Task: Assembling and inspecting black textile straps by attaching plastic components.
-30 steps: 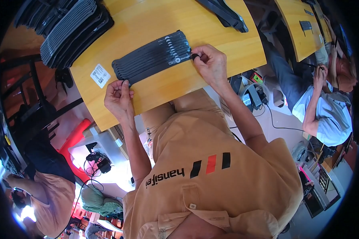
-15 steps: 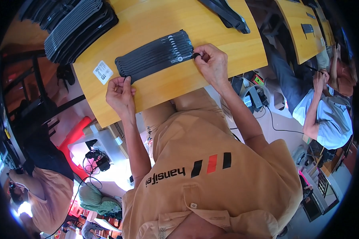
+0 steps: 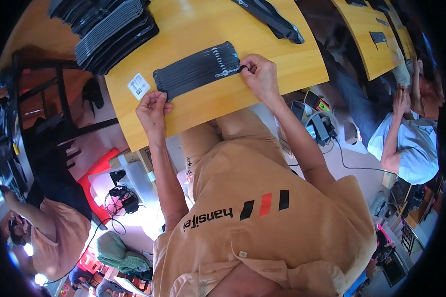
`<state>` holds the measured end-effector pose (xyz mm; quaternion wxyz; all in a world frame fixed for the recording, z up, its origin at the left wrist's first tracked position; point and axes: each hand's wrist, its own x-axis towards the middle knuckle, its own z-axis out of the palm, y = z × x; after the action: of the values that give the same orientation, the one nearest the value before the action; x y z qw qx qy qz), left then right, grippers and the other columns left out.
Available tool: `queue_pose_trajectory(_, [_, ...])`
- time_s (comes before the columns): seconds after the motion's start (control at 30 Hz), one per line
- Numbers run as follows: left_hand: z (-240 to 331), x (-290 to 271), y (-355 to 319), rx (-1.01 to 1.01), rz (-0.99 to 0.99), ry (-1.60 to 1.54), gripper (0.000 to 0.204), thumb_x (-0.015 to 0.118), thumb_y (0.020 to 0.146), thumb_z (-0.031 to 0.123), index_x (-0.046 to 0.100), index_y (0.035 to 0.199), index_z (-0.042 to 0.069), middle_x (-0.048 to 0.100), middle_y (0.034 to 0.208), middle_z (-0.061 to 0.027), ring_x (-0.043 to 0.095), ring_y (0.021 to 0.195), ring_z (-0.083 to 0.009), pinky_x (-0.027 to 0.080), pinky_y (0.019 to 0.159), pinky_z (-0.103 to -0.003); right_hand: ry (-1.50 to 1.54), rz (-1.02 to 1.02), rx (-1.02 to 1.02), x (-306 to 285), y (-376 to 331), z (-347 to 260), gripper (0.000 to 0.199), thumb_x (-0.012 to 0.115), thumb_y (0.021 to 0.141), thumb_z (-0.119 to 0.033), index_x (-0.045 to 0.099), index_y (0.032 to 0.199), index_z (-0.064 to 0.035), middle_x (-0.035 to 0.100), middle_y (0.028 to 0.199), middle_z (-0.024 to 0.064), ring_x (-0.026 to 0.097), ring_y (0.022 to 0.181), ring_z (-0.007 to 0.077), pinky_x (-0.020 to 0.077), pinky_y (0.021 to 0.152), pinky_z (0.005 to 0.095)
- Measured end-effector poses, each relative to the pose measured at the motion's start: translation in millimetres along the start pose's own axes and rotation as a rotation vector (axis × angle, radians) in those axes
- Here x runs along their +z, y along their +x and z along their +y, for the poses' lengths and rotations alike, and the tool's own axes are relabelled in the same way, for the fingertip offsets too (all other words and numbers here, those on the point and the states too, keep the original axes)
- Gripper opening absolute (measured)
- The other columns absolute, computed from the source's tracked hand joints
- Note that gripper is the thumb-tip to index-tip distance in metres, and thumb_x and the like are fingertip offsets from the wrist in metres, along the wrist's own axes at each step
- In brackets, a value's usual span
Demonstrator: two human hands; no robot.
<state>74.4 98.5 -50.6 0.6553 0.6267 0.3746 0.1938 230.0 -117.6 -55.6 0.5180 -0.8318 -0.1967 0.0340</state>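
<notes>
A row of flat black straps (image 3: 195, 72) lies on the yellow wooden table (image 3: 193, 24), each overlapping the one beside it. Pale printing runs near their right ends. At the near left corner of the row, my left hand (image 3: 152, 110) pinches the end of the closest strap between thumb and finger. My right hand (image 3: 262, 78) is closed on the opposite end of that strap, where a small black loop shows at the fingertips. Just left of the row, a white printed label (image 3: 139, 86) lies on the tabletop.
Thick stacks of black straps (image 3: 116, 37) sit at the back left. More straps (image 3: 272, 21) lie loose at the back right. One person (image 3: 406, 143) sits at another table on the right; another (image 3: 62, 232) is on the left. Cables (image 3: 121, 198) lie beside me.
The view has shifted slightly, moving the table's left side rightward in the picture. Both hands keep their pinch on the strap's ends, and the row looks the same.
</notes>
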Motion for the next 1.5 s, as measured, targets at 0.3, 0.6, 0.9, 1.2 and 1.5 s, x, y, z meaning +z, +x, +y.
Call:
queue_pose_trajectory(0.3, [8,11,-6,0.187,0.074,0.367,0.008,0.058,0.082,0.005,0.054,0.084,-0.001,0.054,0.068,-0.0039,0.051,0.046,-0.0082,0.039,0.040,-0.019,-0.025,0.008,-0.018,2,1,5,0.010,0.058,0.067,0.004,0.061,0.076,0.0015,0.055,0.059,0.0035,0.051,0.052,0.0074,0.0420,0.049,0.0216])
queue_pose_trajectory(0.6, [16,3,5,0.045,0.090,0.426,0.012,0.062,0.079,0.007,0.057,0.076,-0.003,0.057,0.059,-0.0076,0.056,0.048,-0.0132,0.044,0.044,-0.026,-0.070,-0.034,0.031,-5,3,-4,0.010,0.058,0.064,0.003,0.060,0.074,0.0014,0.059,0.066,0.0133,0.059,0.060,0.0235,0.0469,0.057,0.0322])
queue_pose_trajectory(0.9, [41,15,13,0.265,0.209,0.860,0.038,0.059,0.081,0.033,0.062,0.084,-0.004,0.063,0.076,-0.0201,0.063,0.073,-0.0323,0.048,0.068,-0.040,-0.128,0.152,-0.060,-23,17,0,0.010,0.054,0.069,0.002,0.059,0.078,0.0005,0.058,0.076,0.0147,0.058,0.070,0.0294,0.0459,0.064,0.0375])
queue_pose_trajectory(1.2, [30,41,33,0.162,0.404,1.133,0.059,0.047,0.083,0.052,0.059,0.078,-0.005,0.061,0.080,-0.0275,0.060,0.079,-0.0418,0.046,0.072,-0.048,-0.258,0.283,-0.265,-4,18,6,0.009,0.051,0.070,0.000,0.057,0.077,0.0004,0.052,0.077,0.0155,0.050,0.077,0.0328,0.0400,0.070,0.0409])
queue_pose_trajectory(1.5, [26,60,26,0.284,0.438,1.094,0.042,0.052,0.086,0.037,0.059,0.072,-0.002,0.061,0.070,-0.0248,0.060,0.069,-0.0409,0.046,0.062,-0.047,-0.216,0.248,-0.237,-2,20,16,0.010,0.053,0.068,0.001,0.059,0.076,-0.0014,0.053,0.076,0.0144,0.051,0.077,0.0324,0.0403,0.070,0.0410])
